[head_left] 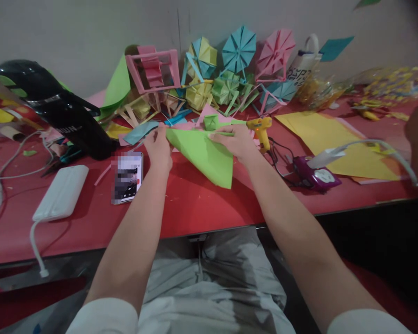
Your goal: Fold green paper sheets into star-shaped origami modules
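A light green paper sheet (204, 155) lies folded into a triangle on the red table (202, 208) in front of me. My left hand (158, 148) pinches its left corner with closed fingers. My right hand (235, 141) presses and grips the paper's upper right edge, fingers closed on it. A small folded green piece (211, 121) sits just beyond the sheet. A yellow glue gun (261, 130) stands right of my right hand.
A phone (127, 177) and a white power bank (61, 192) lie to the left, beside a black device (55, 109). Paper pinwheels and fans (226, 69) line the back wall. Yellow sheets (337, 139) and a purple socket (316, 175) lie right.
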Action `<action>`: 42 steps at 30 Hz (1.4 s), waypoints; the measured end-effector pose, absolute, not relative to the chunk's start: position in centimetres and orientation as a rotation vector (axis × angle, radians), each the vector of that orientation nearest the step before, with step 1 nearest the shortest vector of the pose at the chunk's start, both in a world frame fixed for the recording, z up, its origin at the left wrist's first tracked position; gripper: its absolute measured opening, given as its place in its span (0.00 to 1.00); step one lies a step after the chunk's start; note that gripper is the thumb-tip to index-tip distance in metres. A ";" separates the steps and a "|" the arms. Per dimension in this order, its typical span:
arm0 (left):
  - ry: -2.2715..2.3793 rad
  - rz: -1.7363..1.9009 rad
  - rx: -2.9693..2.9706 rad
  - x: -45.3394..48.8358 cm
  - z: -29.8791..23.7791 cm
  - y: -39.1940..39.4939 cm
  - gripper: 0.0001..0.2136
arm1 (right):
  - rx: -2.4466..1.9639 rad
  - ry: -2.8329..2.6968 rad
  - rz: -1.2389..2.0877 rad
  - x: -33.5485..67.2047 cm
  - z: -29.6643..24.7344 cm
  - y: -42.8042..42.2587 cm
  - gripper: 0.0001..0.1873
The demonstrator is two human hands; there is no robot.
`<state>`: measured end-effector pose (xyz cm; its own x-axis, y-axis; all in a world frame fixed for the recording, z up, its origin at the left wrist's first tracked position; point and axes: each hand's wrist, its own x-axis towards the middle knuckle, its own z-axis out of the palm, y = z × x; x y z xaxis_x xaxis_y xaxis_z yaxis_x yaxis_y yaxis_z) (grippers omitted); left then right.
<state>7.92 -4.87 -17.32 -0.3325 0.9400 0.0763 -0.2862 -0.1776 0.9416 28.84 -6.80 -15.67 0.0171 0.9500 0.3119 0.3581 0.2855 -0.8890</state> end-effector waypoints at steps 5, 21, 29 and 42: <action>1.003 1.401 0.943 10.1 -16.0 -7.0 0.18 | -1.284 -1.412 0.679 28.7 -15.8 -6.5 0.13; 1.206 1.415 1.135 10.2 -16.3 -8.1 0.19 | -1.243 -1.312 0.612 28.4 -15.4 -6.6 0.10; 1.272 1.415 1.290 10.4 -17.0 -8.3 0.21 | -1.171 -1.255 0.531 28.5 -16.3 -5.9 0.11; 1.231 1.353 1.320 10.5 -17.4 -8.3 0.14 | -1.137 -1.100 0.516 28.1 -16.7 -5.6 0.15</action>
